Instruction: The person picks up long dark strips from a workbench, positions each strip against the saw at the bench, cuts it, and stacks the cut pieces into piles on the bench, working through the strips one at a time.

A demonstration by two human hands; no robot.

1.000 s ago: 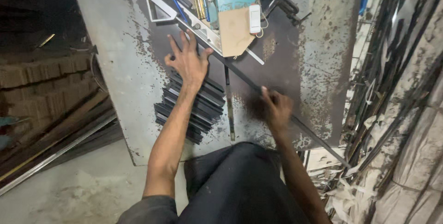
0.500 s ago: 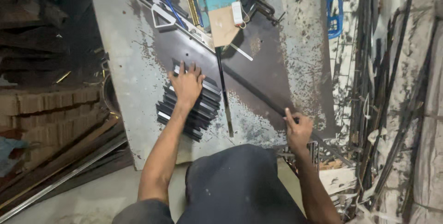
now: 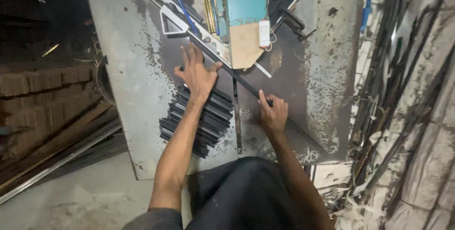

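My left hand lies flat with fingers spread on the worn metal table, just beyond a stack of short black bars, its fingertips near a long dark metal bar. That bar runs diagonally from the far left to the near right. My right hand is closed around the bar lower down. A thin dark strip lies between the stack and my right hand.
A teal and tan box-shaped machine with a white switch stands at the far side. A triangular metal piece lies beside it. Bricks stand at the left, and long metal rods and scrap at the right.
My left hand has moved off the stack of black bars to the table beyond it. My right hand has shifted up along the long bar and gripped it.
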